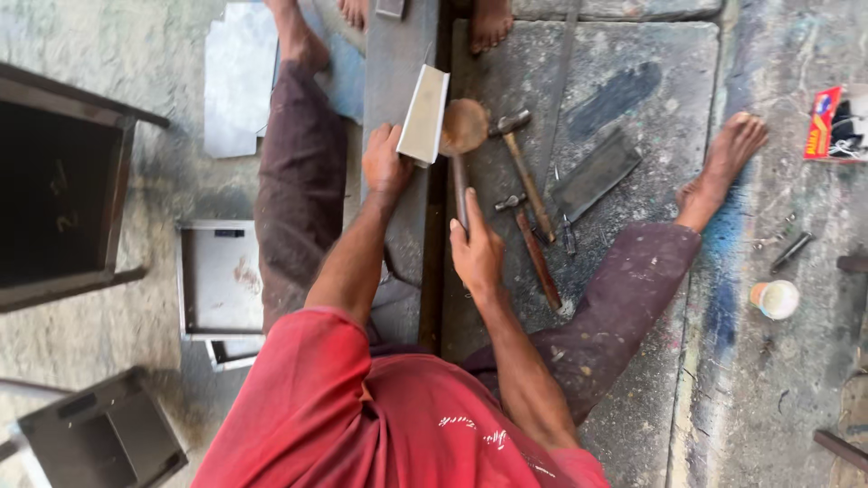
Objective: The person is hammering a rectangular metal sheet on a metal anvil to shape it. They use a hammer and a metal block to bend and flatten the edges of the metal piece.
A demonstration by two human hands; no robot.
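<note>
We sit on the grey stone floor [633,54] with legs spread either side of a long grey steel beam [395,72] that runs away from us between the knees. To our left lie finished-looking pieces: a dark open metal box frame [54,181], a shallow grey sheet-metal tray [220,280] and a flat cut sheet [237,81]. On the beam stands the pale folded sheet-metal channel [425,113], tilted, one flange already bent up, so we judge the folding partly done and the edge in need of more dressing. Our left hand [385,163] is closed over the lower end of the channel, pressing it to the beam. Our right hand [474,248] is wrapped tight round the handle of a round-headed wooden mallet [464,126], whose head is touching or just beside the channel's right edge. To the right lie two wooden-handled steel hammers [524,181], unused, beside a flat dark metal bar [595,173]. Farther right sits a small white cup [776,298].
</note>
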